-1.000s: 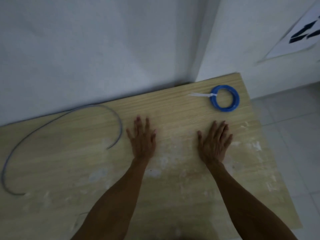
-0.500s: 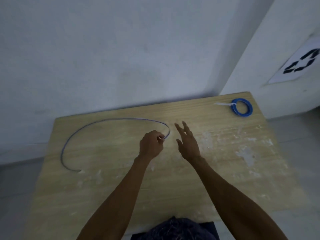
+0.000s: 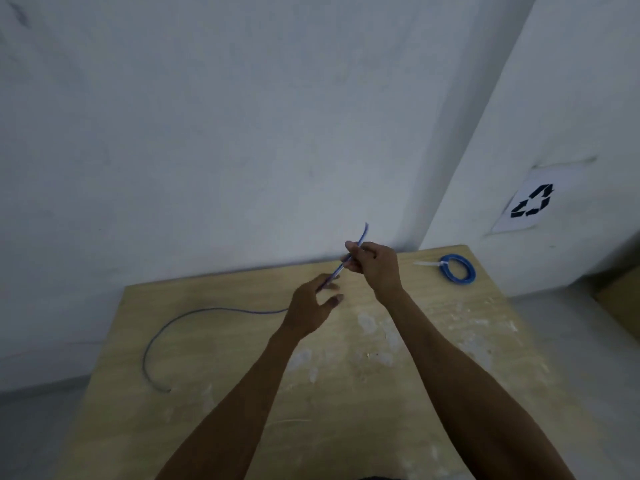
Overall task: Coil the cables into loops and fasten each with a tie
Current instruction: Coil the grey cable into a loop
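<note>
A long loose blue cable (image 3: 180, 318) curves over the left half of the wooden table (image 3: 346, 393). Its near end is lifted off the table. My right hand (image 3: 372, 268) grips that end, with the tip sticking up past my fingers toward the wall. My left hand (image 3: 311, 308) pinches the same cable just below and to the left, thumb and forefinger on it, the other fingers loosely spread. A second blue cable coil (image 3: 458, 269) lies at the table's far right corner, bound with a white tie (image 3: 429, 264).
A white wall runs along the table's back edge, with a corner jutting out behind the right end. A paper sign with a black recycling symbol (image 3: 531, 201) hangs on the right wall. Grey floor surrounds the table on both sides.
Both hands left the tabletop. My left hand took the loose cable's end and lifted it, then my right hand took hold above it. The camera view pulled back and shifted.
</note>
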Motion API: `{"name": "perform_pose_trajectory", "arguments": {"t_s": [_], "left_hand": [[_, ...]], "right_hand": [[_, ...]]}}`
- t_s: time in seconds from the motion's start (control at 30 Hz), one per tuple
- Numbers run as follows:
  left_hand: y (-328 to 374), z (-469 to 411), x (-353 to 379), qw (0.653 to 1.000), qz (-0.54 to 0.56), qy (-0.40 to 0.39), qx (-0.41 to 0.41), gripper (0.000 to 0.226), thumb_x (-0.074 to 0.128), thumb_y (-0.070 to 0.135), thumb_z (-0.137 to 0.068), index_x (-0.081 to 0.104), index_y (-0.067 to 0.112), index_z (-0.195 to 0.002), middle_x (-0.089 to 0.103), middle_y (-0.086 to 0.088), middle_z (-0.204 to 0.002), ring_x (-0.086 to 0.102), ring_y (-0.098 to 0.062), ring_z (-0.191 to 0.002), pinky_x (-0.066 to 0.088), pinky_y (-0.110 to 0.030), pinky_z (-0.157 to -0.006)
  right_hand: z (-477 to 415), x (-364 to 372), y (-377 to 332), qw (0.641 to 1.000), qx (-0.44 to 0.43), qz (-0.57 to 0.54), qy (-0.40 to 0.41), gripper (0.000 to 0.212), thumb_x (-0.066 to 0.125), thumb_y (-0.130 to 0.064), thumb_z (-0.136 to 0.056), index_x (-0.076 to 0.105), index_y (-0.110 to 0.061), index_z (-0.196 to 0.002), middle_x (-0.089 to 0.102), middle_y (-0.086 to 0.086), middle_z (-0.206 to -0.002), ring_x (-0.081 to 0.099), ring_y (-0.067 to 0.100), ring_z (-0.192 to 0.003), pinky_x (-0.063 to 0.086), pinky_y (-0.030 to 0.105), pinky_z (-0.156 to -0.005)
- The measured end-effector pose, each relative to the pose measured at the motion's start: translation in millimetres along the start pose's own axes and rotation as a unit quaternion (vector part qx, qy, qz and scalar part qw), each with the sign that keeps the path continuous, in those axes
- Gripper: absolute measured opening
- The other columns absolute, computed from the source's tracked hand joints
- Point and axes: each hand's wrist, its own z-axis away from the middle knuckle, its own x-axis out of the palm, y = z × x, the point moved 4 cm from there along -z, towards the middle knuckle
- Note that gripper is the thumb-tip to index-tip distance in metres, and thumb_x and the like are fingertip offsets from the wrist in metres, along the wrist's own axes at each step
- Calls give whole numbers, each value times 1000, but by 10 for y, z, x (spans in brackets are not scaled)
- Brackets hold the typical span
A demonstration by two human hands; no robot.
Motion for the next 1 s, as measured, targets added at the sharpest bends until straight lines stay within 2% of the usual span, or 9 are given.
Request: {"name": "perform_pose_trajectory", "arguments": {"t_s": [0.1,0.17,0.27,0.37,0.47,0.63,0.77,0.9,1.0], "left_hand": [[121,-59,-61,999,35,26,16,15,62,8,-93,76,12,-94,76,3,-76,69,-5,-67,52,-29,-72],[210,-138,-190,998,5,43,40,21,58,16,-96,76,13,-85,66,6,-63,61,0,-57,44,-24,-64],[432,-276,-400,997,-39,11,70,22,61,8,-96,77,17,-83,58,18,-54,48,-1,-49,38,-20,-58],[605,-400,-542,993,-52,-49,96,25,61,5,-96,78,21,-86,70,18,-68,51,-2,-58,40,-17,-64],[725,-448,-624,989,-40,-97,103,21,61,9,-99,81,18,-97,78,7,-82,59,1,-68,44,-16,-70],[852,-540,-759,990,-9,-99,104,16,65,15,-98,81,16,-97,77,2,-81,54,-6,-63,47,-22,-67],[659,-601,-964,996,59,-60,44,7,77,10,-89,82,11,-94,79,-3,-78,65,-14,-63,59,-32,-70],[506,-556,-898,996,76,-35,8,8,75,8,-90,82,8,-85,79,-8,-76,74,-14,-66,57,-22,-66],[397,-536,-705,996,87,-25,-12,18,68,8,-96,81,10,-83,79,-12,-78,78,-20,-72,59,-31,-71]], "right_hand": [[-6,-165,1,995,31,14,95,76,76,-20,-92,35,5,-150,78,13,-88,75,15,-71,61,31,-80],[37,-323,-14,970,-38,188,148,93,73,-19,-92,12,-10,-161,69,14,-120,73,25,-95,58,40,-89],[132,-347,-72,895,-219,383,65,70,65,2,-86,46,-17,-150,55,13,-129,61,14,-83,58,39,-74],[205,-256,-120,900,-220,376,-31,44,72,-4,-88,67,-15,-130,70,7,-108,65,10,-70,58,33,-74],[171,-254,-208,890,-221,397,-22,30,78,-22,-89,74,-14,-118,70,3,-99,68,16,-66,56,30,-73],[-32,-257,-479,871,-244,425,-37,7,73,-13,-91,79,-9,-89,72,8,-76,68,19,-62,55,36,-67],[-194,-447,-717,893,-209,398,5,14,72,-13,-93,76,-7,-81,73,5,-64,69,4,-52,58,31,-63],[-271,-462,-894,928,-170,324,66,17,70,-13,-94,75,-5,-80,72,3,-63,71,4,-52,57,22,-63],[-288,-368,-948,951,-143,249,114,17,70,-16,-95,75,-5,-84,73,1,-62,73,7,-56,59,23,-70]]}}
